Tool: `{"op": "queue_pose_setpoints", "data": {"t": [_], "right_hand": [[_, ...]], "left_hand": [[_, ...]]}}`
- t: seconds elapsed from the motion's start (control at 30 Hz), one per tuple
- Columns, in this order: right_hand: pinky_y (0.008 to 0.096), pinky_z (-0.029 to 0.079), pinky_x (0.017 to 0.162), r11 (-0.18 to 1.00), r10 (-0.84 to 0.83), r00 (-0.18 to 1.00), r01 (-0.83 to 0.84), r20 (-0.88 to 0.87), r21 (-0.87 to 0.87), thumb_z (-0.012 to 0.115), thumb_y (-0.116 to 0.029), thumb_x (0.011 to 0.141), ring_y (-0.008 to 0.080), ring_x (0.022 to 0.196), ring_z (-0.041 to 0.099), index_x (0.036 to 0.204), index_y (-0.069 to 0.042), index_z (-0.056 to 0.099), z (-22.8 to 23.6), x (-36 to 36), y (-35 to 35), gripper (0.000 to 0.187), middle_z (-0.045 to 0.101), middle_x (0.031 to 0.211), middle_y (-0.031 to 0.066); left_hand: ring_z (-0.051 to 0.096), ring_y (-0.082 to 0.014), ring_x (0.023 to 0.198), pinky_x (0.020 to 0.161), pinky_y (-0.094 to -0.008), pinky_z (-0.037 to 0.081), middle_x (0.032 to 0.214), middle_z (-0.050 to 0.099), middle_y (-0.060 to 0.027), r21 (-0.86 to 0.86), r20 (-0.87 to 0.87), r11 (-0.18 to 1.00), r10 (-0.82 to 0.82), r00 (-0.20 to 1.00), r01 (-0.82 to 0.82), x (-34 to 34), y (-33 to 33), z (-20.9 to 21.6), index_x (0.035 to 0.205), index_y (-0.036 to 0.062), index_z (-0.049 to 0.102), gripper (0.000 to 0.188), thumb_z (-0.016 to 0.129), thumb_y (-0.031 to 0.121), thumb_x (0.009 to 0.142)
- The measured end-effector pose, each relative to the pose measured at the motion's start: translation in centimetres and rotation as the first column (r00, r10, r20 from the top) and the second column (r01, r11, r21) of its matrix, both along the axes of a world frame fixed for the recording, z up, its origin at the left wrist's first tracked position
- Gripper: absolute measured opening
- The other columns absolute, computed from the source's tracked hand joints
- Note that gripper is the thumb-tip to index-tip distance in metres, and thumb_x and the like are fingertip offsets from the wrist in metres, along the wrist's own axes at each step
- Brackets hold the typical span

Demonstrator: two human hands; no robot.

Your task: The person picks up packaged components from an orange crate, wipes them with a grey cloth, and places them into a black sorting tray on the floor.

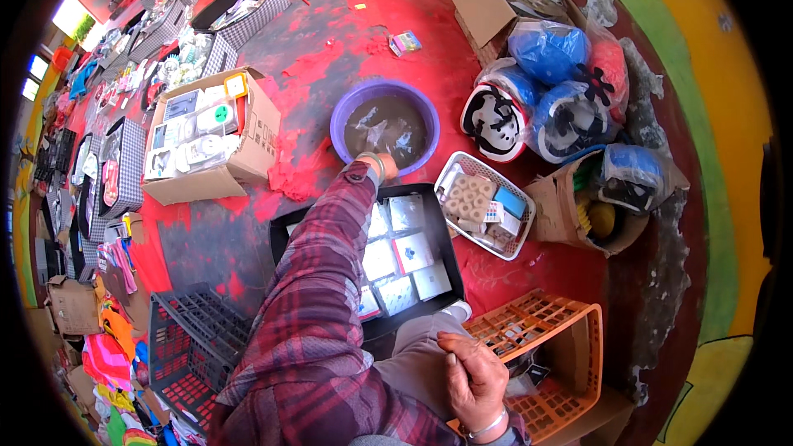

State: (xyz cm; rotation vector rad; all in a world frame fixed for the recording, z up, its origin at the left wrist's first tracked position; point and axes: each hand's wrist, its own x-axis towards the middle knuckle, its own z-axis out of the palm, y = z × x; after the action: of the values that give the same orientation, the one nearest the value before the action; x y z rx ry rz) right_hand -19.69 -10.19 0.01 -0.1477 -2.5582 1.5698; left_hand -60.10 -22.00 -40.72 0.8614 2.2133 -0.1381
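Observation:
A purple basin point(338, 134) of murky water stands ahead of me. My left hand point(382, 166) reaches over its near rim, with the fingers down in the water and hidden. Just beyond them a pale, filmy scrap point(377, 133) shows in the water; whether I hold it I cannot tell. Under my left arm lies a black tray point(450, 268) with rows of flat white packets point(413, 252), partly covered by my sleeve. My right hand point(477, 373), with a bracelet at the wrist, is raised near my knee, fingers curled in and nothing visible in them.
A white basket point(526, 235) of egg-carton material and small boxes stands right of the tray. An orange crate point(570, 314) is at near right, a dark crate point(186, 347) at near left. A full cardboard box point(248, 149) stands left; bagged helmets point(496, 120) are piled right.

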Motion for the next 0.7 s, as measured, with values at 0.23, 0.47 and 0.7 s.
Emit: {"op": "queue_pose_setpoints", "data": {"t": [0.23,0.47,0.7], "right_hand": [[0.0326,0.05,0.078,0.998,0.018,0.999,-0.015,0.048,-0.055,0.055,0.005,0.079,0.0287,0.086,0.066,0.09,0.004,0.064,0.4,-0.7,-0.5,0.014,0.067,0.09,0.0167],[0.0326,0.051,0.077,0.996,0.063,0.989,-0.054,0.133,-0.071,0.056,0.002,0.08,0.0284,0.085,0.066,0.089,0.005,0.064,0.5,-2.2,-0.5,0.012,0.067,0.09,0.0165],[0.0323,0.051,0.076,0.995,0.073,0.988,-0.064,0.136,-0.071,0.056,0.002,0.08,0.028,0.085,0.066,0.089,0.005,0.064,0.0,-2.8,-0.6,0.012,0.067,0.09,0.0163]], "left_hand": [[0.06,-0.0323,0.102,0.091,-0.0408,0.046,0.106,0.064,-0.0166,0.149,-0.069,0.982,0.128,0.989,-0.116,-1.0,-0.4,2.0,0.11,0.0107,0.065,0.035,0.055,0.027,0.08],[0.049,-0.0371,0.119,0.101,-0.0457,0.038,0.13,0.051,-0.0194,-0.064,-0.088,0.84,0.532,0.842,-0.538,0.7,0.2,0.4,0.144,0.0105,0.022,0.086,0.068,0.029,0.074],[0.054,-0.0316,0.114,0.098,-0.045,0.041,0.123,0.057,-0.0127,-0.019,-0.234,0.948,0.306,0.923,-0.319,0.6,-0.1,-3.0,0.126,0.0171,0.051,0.047,0.06,0.024,0.08]]}}
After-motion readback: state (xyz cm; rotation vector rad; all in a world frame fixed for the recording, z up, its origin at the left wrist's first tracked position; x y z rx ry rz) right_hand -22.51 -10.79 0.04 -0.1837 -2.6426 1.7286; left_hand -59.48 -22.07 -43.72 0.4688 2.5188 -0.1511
